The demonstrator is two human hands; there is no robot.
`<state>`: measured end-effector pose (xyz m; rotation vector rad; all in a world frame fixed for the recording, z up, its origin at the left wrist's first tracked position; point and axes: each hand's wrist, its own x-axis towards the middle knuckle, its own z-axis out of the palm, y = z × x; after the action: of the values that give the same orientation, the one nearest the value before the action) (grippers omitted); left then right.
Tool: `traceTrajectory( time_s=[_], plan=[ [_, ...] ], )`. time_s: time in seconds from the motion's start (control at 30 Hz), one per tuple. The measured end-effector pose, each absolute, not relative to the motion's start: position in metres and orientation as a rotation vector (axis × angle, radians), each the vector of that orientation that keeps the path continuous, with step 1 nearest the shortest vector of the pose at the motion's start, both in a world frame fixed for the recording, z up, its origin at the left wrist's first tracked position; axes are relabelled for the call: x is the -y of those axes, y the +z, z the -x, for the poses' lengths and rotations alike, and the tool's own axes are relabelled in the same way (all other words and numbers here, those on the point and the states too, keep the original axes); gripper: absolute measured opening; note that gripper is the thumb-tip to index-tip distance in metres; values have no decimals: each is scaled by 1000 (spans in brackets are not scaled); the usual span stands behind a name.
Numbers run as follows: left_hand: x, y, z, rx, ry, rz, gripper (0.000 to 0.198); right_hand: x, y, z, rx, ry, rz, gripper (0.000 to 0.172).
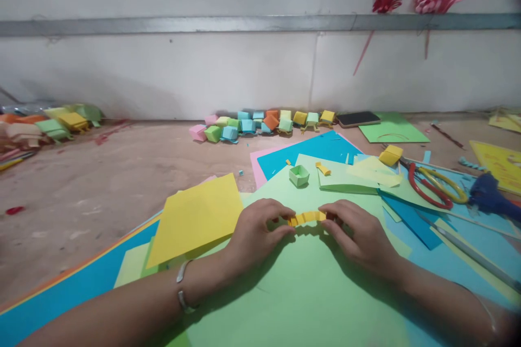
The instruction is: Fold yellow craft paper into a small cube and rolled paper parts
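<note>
A short yellow-orange paper strip (307, 218), creased into several folds, stretches between my two hands. My left hand (260, 227) pinches its left end between thumb and fingers. At the other end, my right hand (358, 227) pinches it the same way. Under both hands lies a large light green paper sheet (309, 287). Just beyond the strip sits a small green folded paper box (299, 175), open at the top. A small yellow-orange paper piece (323, 168) rests to the right of that box. Beside my left wrist is a yellow paper sheet (199, 214).
Folded paper cubes (248, 126) line the wall, and more paper pieces (57, 124) lie far left. Right of my hands are scissors (437, 184), a pen-like tool (476, 252) and a dark blue object (494, 195). A phone (358, 119) lies at the back.
</note>
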<state>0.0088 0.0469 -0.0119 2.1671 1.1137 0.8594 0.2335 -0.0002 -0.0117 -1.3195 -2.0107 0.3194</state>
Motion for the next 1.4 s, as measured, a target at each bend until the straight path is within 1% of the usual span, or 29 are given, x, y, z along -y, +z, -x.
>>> traceTrajectory(
  time_s=[0.17, 0.27, 0.37, 0.5, 0.67, 0.73, 0.8, 0.83, 0.87, 0.9, 1.0, 1.1, 1.17, 1.27, 1.33, 1.4],
  plan=[
    [-47, -10, -9, -1153, 869, -2047, 16, 0, -8, -232, 1816, 629, 1396, 15],
    [-45, -10, -9, -1073, 879, -2036, 13, 1, -7, -229, 1799, 724, 1353, 15],
    [-43, -10, -10, -998, 815, -2091, 10, 2, -7, -227, 1885, 709, 1298, 14],
    [-41, -7, -12, -1005, 669, -2200, 15, 3, -7, -225, 2034, 576, 1190, 9],
    [-39, -7, -11, -980, 694, -2285, 14, 6, -9, -223, 2063, 534, 1110, 9],
    [-38, -9, -10, -967, 726, -2317, 25, 7, -11, -223, 2065, 537, 1099, 9],
    [-37, -10, -10, -941, 777, -2349, 45, 7, -12, -223, 2068, 528, 1082, 10],
    [-36, -10, -10, -912, 807, -2370, 52, 7, -12, -222, 2073, 520, 1074, 10],
    [-35, -11, -10, -871, 833, -2394, 52, 8, -12, -222, 2079, 511, 1065, 11],
    [-35, -11, -10, -825, 849, -2418, 47, 8, -13, -221, 2085, 505, 1059, 11],
    [-33, -11, -10, -734, 843, -2456, 21, 10, -15, -219, 2099, 525, 1041, 16],
    [-33, -12, -8, -791, 840, -2417, 9, 11, -13, -216, 2086, 494, 1044, 20],
    [-33, -13, -7, -881, 834, -2353, 5, 11, -6, -216, 2099, 386, 1036, 21],
    [-31, -13, -7, -995, 809, -2215, 6, 12, 18, -226, 2146, 148, 1014, 15],
    [-27, -11, -8, -1048, 819, -2104, 9, 14, 40, -246, 2150, -42, 1077, 18],
    [-22, -8, -9, -1037, 818, -1992, 14, 17, 62, -281, 2144, -221, 1239, 21]
  ],
)
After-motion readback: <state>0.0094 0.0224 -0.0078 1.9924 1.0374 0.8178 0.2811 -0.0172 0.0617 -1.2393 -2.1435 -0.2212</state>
